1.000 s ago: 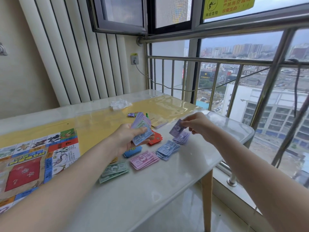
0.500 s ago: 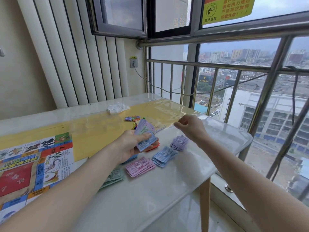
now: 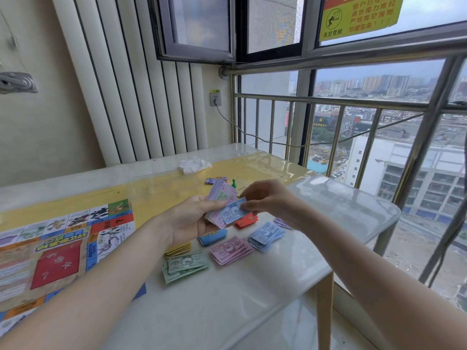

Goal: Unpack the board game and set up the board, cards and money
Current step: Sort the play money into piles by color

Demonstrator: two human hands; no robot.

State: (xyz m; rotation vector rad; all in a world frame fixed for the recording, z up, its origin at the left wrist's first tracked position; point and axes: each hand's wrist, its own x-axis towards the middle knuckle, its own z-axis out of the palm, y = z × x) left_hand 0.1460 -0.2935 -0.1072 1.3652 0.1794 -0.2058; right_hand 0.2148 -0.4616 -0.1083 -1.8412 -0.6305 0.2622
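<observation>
Low in the frame's middle, green notes (image 3: 185, 265) marked "100", pink notes (image 3: 231, 249) and blue notes (image 3: 266, 233) lie sorted on the white worktop (image 3: 227, 311). At centre, the left hand (image 3: 192, 221) has its grip closed around a fanned money stack (image 3: 222, 198); the right hand (image 3: 270, 202) pinches its top blue "500" note (image 3: 233, 213). The board (image 3: 50, 251) lies at left. Upper right, a yellow warning sign (image 3: 358, 16) shows Chinese characters.

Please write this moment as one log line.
left hand: holds mixed paper money stack | right hand: pinches top blue paper note | phase: sorting
</observation>
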